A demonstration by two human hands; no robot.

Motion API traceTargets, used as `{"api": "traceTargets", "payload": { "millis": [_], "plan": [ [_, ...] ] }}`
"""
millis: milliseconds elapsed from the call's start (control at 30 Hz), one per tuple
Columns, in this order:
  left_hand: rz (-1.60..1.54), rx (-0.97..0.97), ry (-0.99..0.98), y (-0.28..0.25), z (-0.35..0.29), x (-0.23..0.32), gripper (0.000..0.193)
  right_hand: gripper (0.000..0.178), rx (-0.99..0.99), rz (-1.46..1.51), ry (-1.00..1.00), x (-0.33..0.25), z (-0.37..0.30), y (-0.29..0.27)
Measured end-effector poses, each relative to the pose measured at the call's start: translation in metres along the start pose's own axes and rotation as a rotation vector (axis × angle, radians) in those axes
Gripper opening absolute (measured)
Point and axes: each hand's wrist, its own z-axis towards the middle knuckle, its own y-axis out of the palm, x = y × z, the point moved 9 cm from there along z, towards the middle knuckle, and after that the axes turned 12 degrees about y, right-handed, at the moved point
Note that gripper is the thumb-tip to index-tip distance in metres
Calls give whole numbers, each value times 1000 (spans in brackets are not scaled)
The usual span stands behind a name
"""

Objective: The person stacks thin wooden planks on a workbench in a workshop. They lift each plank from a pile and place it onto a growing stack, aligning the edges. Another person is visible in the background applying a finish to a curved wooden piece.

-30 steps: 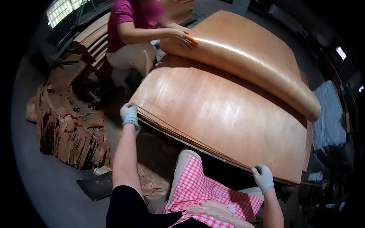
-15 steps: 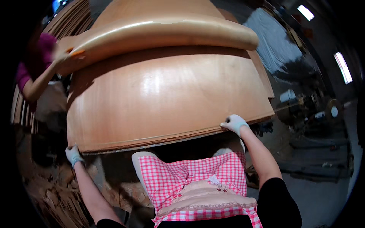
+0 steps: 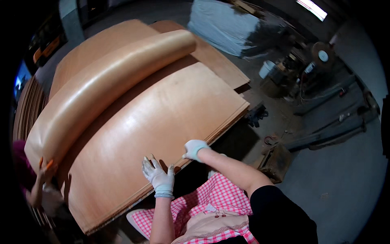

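Note:
A stack of thin, tan wood veneer sheets (image 3: 134,142) lies before me, its layered near edge running from lower left to upper right. My left hand (image 3: 159,175), in a white glove, is at that edge with fingers spread and nothing held. Just right of it, my gloved right hand (image 3: 194,149) has its fingers bent at the edge of the top sheet and seems to grip it; the fingertips are partly hidden. Farther back, a large sheet curls over into a long roll (image 3: 109,85) across the stack. A co-worker's hand (image 3: 46,171) with orange fingertips touches the roll's left end.
More flat sheets (image 3: 221,65) stick out behind the stack at right. A grey-covered pile (image 3: 219,26) stands at the back. On the right are a white bucket (image 3: 266,69), machinery with a round disc (image 3: 323,55) and a wooden box (image 3: 276,162) on the floor.
My view has turned right. My left hand has left the stack's left corner and come close to my right hand, its fingers now spread. The rolled sheet still lies across the stack.

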Motion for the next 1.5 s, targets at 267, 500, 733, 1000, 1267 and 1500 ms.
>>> {"api": "traceTargets", "payload": {
  "millis": [267, 500, 733, 1000, 1267, 1500],
  "plan": [
    [-5, -35, -116, 20, 6, -14, 110, 35, -33, 198, -25, 152, 22, -58],
    [27, -79, -151, 19, 2, -20, 114, 32, 151, 61, 314, 347, 53, -147],
    [16, -97, -142, 22, 8, -13, 111, 38, 313, 334, 560, 413, 88, -105],
    [-14, 108, -59, 7, -5, -19, 78, 30, 775, 727, 267, 301, 4, -88],
    [-720, 295, 375, -74, -62, 75, 30, 12, 11, 1126, -432, -22, -170, -22],
    [-1330, 494, 24, -82, -122, 9, 11, 24, -197, 1235, -568, -117, -211, 5]
  ]
}}
